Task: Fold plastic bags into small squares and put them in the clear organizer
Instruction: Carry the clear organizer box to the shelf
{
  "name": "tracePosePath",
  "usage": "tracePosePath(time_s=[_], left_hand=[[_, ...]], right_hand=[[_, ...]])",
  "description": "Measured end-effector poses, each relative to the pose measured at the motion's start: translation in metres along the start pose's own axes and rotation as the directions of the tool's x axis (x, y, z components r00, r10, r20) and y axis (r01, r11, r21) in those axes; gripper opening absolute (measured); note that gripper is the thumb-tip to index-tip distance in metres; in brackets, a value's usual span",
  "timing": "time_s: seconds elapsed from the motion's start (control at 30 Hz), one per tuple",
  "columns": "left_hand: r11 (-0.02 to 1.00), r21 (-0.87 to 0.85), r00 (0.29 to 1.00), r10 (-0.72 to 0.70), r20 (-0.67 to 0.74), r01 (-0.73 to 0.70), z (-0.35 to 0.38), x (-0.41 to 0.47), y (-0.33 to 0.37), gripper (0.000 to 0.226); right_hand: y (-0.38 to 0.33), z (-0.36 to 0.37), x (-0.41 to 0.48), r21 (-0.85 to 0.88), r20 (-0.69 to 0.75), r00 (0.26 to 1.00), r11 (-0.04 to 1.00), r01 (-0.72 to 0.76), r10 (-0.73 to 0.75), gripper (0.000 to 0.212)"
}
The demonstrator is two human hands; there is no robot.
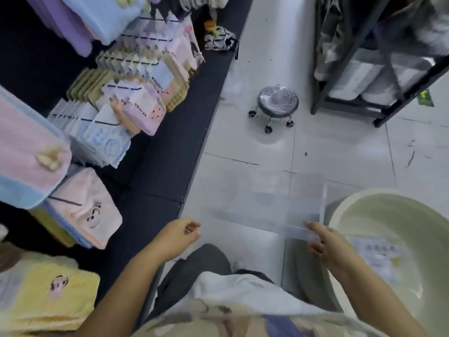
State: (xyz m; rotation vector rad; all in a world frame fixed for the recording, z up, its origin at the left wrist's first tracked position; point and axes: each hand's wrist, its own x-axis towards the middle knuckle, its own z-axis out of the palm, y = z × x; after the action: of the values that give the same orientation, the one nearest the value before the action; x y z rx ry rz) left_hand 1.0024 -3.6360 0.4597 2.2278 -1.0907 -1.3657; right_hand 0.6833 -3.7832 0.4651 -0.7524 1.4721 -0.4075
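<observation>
Head view, person standing.

Right hand (328, 246) at 4 o'clock: fingers (315, 228) pressed against the thumb, pinching the near right corner of a plastic bag (267, 203), where the film looks doubled into a narrow strip. Left hand (178, 235) at 7 o'clock: fingers (192, 228) curled toward the thumb as for a pinch on the bag's left edge; the film is too faint there to confirm contact. The bag hangs stretched between both hands, roughly flat, in the air above the floor (340, 147), just below frame centre. Edges are blurred.

Progress (judgement): early in the fold for this bag. It is a wide sheet with at most one narrow fold along the near edge, and no small square yet. To do: successive folds down to a square, then stowing. The clear organizer is not identifiable anywhere in frame, so the count of finished bags is unknown.

Containers:
- Cream basin (388, 210) at 4 o'clock, just beside the right hand. It holds flat clear packets (379, 256) with print, lying on its bottom; number not readable. Possibly the stock of bags, unconfirmed.
- Wheeled stool (272, 113) at 1 o'clock, well apart, carries crumpled plastic (281, 97) on its seat.
- Towels (80, 210) on display at 9 to 10 o'clock, not involved.
</observation>
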Motion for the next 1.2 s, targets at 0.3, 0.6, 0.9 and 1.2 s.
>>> tracePosePath(time_s=[0.3, 0.6, 0.9, 1.2], left_hand=[[0.997, -0.012, 0.995, -0.076, -0.061, 0.076, -0.086, 0.213, 0.097, 0.026], [0.998, 0.027, 0.995, 0.065, -0.072, -0.063, -0.205, 0.439, 0.282, 0.026], [0.993, -0.106, 0.983, 0.027, -0.181, -0.047, -0.252, 0.614, 0.414, 0.028], [0.751, -0.626, 0.863, -0.443, -0.243, 0.209, -0.234, 0.669, 0.425, 0.017]], right_hand=[[-0.174, 0.039, 0.191, 0.091, 0.050, 0.991, 0.987, -0.130, 0.126, 0.024], [-0.362, 0.030, 0.339, 0.044, -0.026, 0.998, 0.997, -0.058, 0.059, 0.043], [-0.536, 0.029, 0.519, -0.122, 0.050, 0.994, 0.989, -0.089, 0.096, 0.030], [-0.747, 0.089, 0.691, -0.526, 0.226, 0.963, 0.850, -0.009, 0.150, 0.030]])
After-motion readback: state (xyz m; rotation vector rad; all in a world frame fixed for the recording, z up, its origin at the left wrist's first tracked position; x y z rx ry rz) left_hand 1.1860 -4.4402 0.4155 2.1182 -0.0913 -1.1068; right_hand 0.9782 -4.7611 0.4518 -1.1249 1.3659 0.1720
